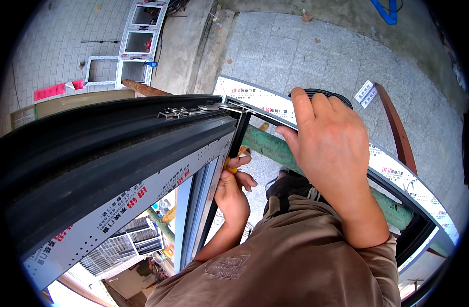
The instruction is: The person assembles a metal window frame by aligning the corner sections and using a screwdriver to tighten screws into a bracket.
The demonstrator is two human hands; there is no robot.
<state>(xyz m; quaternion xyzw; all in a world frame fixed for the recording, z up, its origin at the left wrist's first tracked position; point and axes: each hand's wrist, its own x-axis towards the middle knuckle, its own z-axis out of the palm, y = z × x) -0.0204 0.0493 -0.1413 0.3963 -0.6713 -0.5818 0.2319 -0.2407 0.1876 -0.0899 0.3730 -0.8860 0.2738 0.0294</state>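
My right hand (331, 146) grips the film-covered rail of a window frame (393, 163), fingers over the top and thumb on the inner side. Low beside the frame's corner, my left hand (233, 197) pinches a small yellow object (229, 167); most of it is hidden by the fingers and the sash. The dark window sash (117, 135) stands swung away from the frame to the left, its side covered in printed white film. A metal hinge (181, 111) lies along the sash's edge, reaching the corner where sash and frame meet.
A green, worn pipe (275, 146) crosses just inside the frame. Beyond it lie a black coil (329, 93), a brown bar (395, 128) and a white label strip (366, 94) on grey paving. White frames (124, 48), a rusty pole (145, 89) and a pink strip (49, 92) are at far left.
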